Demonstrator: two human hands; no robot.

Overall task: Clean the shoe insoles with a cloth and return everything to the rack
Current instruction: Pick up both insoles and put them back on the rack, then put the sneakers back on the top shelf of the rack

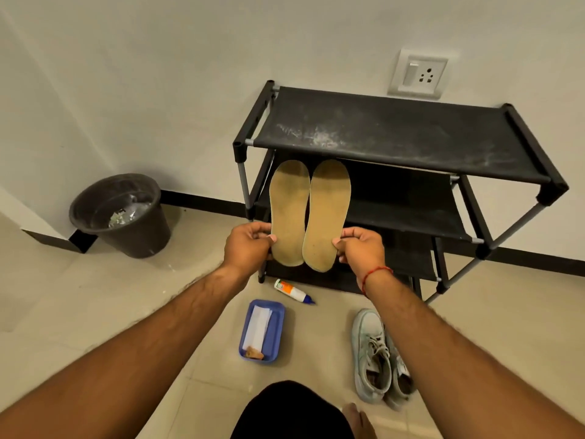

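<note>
Two bare, hairy forearms, no sleeves reaching them, end in the left hand (248,245) and the right hand (361,248). A thin red thread (376,274) is tied round the right wrist, its only ornament. Black clothing (291,413) covers the lap, with a bare foot (357,419) just beside it.
</note>
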